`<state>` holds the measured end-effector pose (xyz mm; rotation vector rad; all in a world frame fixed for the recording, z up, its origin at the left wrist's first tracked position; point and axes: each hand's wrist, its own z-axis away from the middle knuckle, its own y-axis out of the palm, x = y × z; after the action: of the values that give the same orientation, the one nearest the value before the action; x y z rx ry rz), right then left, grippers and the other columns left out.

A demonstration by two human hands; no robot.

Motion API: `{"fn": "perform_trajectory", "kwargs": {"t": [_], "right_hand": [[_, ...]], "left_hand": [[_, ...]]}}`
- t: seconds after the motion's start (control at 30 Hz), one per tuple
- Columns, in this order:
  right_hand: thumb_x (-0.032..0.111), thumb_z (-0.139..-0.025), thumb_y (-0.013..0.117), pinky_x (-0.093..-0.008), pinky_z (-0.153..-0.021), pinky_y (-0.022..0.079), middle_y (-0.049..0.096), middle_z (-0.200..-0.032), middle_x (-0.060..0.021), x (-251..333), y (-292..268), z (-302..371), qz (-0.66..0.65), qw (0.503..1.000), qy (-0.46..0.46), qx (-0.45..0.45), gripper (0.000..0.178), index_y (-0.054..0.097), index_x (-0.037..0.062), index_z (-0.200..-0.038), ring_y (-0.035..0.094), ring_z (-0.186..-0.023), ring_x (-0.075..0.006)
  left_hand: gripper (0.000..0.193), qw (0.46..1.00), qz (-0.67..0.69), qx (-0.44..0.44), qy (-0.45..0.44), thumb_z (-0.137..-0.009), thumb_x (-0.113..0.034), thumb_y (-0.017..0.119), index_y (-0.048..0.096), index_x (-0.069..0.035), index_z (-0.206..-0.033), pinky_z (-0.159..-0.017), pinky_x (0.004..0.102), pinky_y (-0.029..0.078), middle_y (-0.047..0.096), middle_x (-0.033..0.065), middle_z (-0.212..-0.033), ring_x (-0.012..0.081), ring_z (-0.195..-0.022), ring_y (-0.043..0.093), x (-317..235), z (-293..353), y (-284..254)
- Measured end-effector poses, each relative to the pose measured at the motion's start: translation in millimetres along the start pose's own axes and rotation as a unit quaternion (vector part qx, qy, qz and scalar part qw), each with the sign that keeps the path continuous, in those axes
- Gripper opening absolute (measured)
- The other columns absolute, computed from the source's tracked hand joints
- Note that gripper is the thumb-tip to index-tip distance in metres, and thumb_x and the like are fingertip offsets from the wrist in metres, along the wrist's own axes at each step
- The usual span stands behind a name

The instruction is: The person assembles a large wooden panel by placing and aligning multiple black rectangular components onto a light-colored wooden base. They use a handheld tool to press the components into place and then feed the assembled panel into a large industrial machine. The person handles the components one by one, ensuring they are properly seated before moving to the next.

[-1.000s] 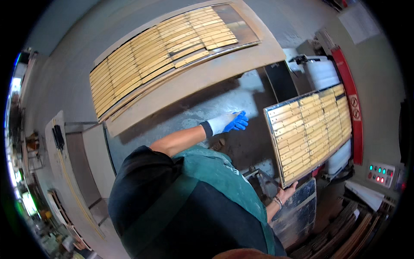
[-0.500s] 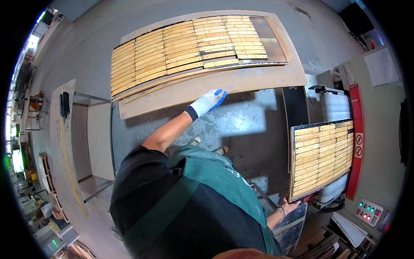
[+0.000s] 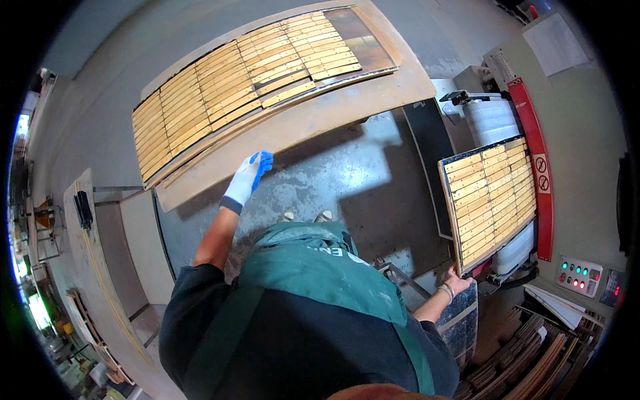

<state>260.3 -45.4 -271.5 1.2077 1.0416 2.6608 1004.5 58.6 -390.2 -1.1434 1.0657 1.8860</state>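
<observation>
My left hand (image 3: 249, 177), in a white knit glove with blue fingertips, is held over the near edge of a tan worktable (image 3: 293, 139). Nothing is in it, and its fingers are loosely extended. On that table lies a long board (image 3: 353, 33) covered with rows of yellow wooden slats (image 3: 227, 83); its right end is bare of slats. My bare right hand (image 3: 456, 283), with a bracelet at the wrist, grips the near corner of a second slat-covered board (image 3: 490, 203). This board's far side reaches under the red bar of a machine (image 3: 543, 243).
White rollers (image 3: 492, 123) sit at the machine's mouth. A control panel (image 3: 579, 277) with lit buttons is at right. Stacked thin strips (image 3: 527, 353) lie low at right. Another table (image 3: 90, 233) with long thin rods stands at left. My shoes (image 3: 323, 216) show on the grey floor (image 3: 333, 173).
The whole view has turned, so the tables and machine appear shifted left and tilted. My left hand has drawn back nearer my body. My right hand stays at the board's corner.
</observation>
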Motion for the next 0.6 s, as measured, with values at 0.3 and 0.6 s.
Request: {"fn": "perform_trajectory", "kwargs": {"t": [0.3, 0.6], "right_hand": [[0.042, -0.087, 0.054, -0.0597, -0.101, 0.042, 0.054, -0.132, -0.0232, -28.4, 15.7, 36.7, -0.043, 0.988, -0.051, 0.141, 0.064, 0.050, -0.0044, -0.131, 0.051, -0.121, -0.0415], [0.024, -0.095, 0.051, -0.0364, -0.101, 0.048, 0.054, -0.136, -0.0166, -257.8, 32.0, 52.2, 0.135, 0.736, 0.445, 0.492, 0.043, 0.050, -0.0036, -0.127, 0.054, -0.124, -0.0252]], "left_hand": [[0.052, 0.994, -0.010, -0.110, 0.023, -0.102, -0.044, 0.043, 0.059, 0.001, -0.122, -0.088, 0.0308, 0.047, 0.066, 0.0122, -0.115, 0.0194, -0.100, 0.063, 8.7, 59.6, -65.4], [0.048, 0.936, -0.016, -0.320, 0.149, -0.099, -0.048, 0.052, 0.064, -0.004, -0.111, -0.073, 0.0243, 0.047, 0.066, 0.0005, -0.096, 0.0085, -0.082, 0.058, -18.3, 102.5, -183.1]]}}
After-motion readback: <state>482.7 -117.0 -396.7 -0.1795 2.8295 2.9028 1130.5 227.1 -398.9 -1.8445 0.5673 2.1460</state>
